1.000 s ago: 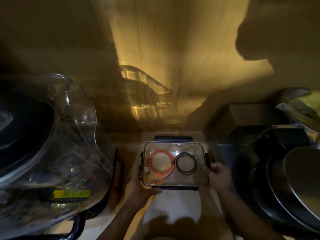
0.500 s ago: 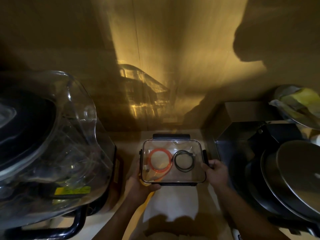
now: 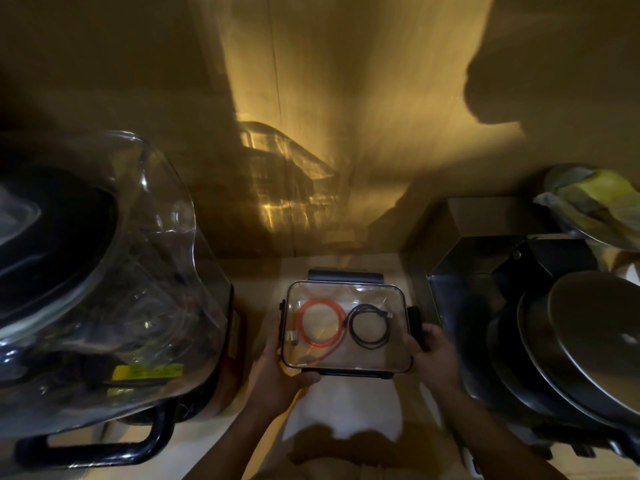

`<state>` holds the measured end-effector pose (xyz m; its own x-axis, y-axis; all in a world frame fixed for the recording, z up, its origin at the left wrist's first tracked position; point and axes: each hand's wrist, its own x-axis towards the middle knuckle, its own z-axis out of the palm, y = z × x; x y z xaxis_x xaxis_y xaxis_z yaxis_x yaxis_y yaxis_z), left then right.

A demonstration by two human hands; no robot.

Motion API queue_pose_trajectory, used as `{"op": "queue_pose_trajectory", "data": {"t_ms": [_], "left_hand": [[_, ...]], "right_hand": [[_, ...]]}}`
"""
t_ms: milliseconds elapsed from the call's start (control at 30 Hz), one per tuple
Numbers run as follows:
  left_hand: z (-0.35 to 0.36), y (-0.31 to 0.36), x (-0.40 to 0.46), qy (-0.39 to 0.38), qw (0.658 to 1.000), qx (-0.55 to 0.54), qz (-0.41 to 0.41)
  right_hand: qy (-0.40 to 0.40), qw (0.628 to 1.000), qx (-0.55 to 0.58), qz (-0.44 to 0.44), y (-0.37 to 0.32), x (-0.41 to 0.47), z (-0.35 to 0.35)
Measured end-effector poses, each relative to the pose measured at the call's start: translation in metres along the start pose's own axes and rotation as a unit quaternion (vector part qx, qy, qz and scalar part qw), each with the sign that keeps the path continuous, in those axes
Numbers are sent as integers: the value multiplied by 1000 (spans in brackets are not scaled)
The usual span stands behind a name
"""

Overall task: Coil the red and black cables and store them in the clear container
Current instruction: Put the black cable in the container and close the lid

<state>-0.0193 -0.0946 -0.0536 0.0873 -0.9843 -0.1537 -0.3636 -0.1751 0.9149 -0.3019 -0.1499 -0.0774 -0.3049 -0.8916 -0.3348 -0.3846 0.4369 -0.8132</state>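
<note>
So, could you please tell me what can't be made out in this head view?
- Left hand: its fingers are hidden under the clear container.
- Whether the side latch under the right hand is locked: too dark.
- Red cable and black cable plugs: too small.
- Stacked pans: cut off by the right edge.

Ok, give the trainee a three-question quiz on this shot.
1. True or false: the red cable and black cable lie coiled inside the container.
2. Which coil is nearer the left hand? A) red B) black
3. Fill in: the right hand grips the container's right-side ____.

Key: 1 true; 2 A; 3 latch.
</note>
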Motion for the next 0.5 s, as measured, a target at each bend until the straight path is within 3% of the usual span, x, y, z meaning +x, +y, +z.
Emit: {"op": "queue_pose_trajectory", "data": {"t_ms": [167,500], "left_hand": [[2,3,-1,-25,999,-24,1],[1,-9,0,-46,999,-9,-12]], "right_hand": [[17,993,-79,-86,0,-7,3],[10,992,-113,-55,6,-8,9]]}}
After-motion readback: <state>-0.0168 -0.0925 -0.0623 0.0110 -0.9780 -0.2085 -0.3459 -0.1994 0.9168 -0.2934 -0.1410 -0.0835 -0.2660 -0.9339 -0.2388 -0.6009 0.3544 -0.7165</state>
